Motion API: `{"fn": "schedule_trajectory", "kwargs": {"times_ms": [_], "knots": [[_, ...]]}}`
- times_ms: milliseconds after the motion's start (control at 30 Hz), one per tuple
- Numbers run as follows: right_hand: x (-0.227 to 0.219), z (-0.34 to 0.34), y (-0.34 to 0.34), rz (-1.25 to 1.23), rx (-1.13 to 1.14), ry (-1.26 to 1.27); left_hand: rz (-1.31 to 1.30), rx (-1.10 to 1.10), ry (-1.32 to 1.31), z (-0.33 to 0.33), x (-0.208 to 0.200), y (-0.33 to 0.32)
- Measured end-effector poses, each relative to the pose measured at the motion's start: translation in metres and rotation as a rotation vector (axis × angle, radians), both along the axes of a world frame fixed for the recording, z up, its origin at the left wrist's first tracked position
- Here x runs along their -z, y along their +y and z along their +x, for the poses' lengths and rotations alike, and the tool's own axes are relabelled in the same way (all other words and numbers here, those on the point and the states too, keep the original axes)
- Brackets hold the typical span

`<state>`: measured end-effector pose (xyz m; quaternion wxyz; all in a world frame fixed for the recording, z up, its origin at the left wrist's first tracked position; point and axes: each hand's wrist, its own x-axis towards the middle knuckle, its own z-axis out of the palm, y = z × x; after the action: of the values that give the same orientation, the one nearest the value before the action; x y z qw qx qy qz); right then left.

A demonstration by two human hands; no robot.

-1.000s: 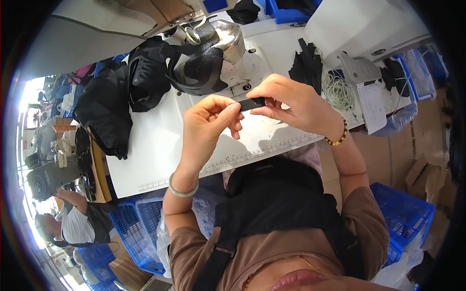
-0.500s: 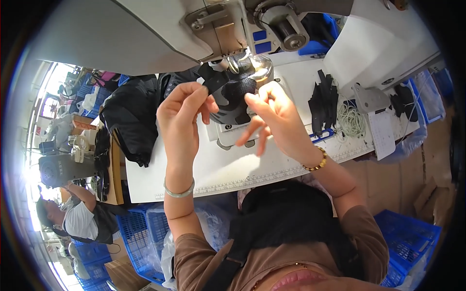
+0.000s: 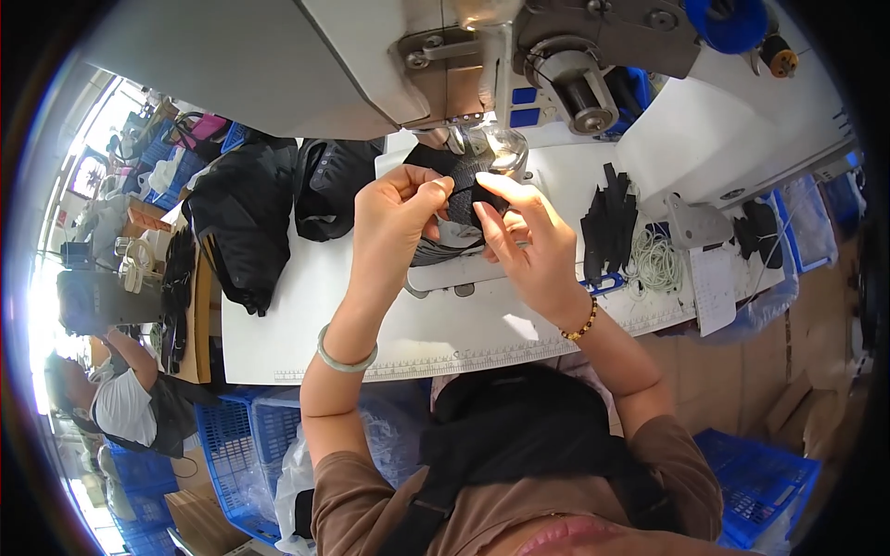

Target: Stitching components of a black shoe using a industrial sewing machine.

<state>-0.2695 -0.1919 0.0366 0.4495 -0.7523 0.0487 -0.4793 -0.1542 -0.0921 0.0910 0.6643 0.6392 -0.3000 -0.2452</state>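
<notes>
In front of the sewing machine head (image 3: 445, 69), both hands are raised over the machine bed. My left hand (image 3: 397, 208) is closed in a pinch, thumb against forefinger, at the left end of a short black strip (image 3: 486, 196). My right hand (image 3: 536, 246) grips the strip's other end between thumb and fingers. Just behind the fingertips, dark textured fabric (image 3: 471, 167) lies under the lit needle area. The fingers partly cover the strip and the fabric, so where they meet cannot be made out.
Black bags (image 3: 243, 218) lie on the white table (image 3: 306, 324) at left. At right are black strips (image 3: 607, 218), a blue-handled tool (image 3: 604, 284), pale cord (image 3: 656, 259) and a paper sheet (image 3: 712, 289). Blue crates (image 3: 227, 445) stand below. Another person (image 3: 125, 398) works at far left.
The black strip, held up by my left hand before, is now between both hands. My right hand has closed its fingers on it, and the hands are nearer each other.
</notes>
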Motion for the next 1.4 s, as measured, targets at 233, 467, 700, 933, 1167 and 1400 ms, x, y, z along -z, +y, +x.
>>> {"fn": "schedule_trajectory", "kwargs": {"times_ms": [233, 467, 700, 933, 1167, 1400], "knots": [[0.002, -0.002, 0.002, -0.026, 0.023, 0.025, 0.01, 0.055, -0.001, 0.006, -0.004, -0.001], [0.002, -0.002, 0.0, -0.045, -0.002, 0.005, 0.077, 0.184, 0.123, 0.012, -0.011, 0.002], [0.007, 0.002, -0.001, -0.058, 0.0, -0.039, 0.112, 0.218, 0.315, 0.013, -0.024, 0.005], [0.002, 0.003, 0.0, -0.06, 0.008, -0.025, 0.292, 0.3, 0.311, 0.025, -0.037, 0.007], [-0.017, -0.006, -0.006, -0.293, 0.129, 0.086, 0.36, 0.351, 0.025, 0.033, -0.044, -0.001], [-0.018, -0.006, -0.007, -0.313, 0.172, 0.104, 0.451, 0.4, 0.071, 0.033, -0.062, -0.008]]}}
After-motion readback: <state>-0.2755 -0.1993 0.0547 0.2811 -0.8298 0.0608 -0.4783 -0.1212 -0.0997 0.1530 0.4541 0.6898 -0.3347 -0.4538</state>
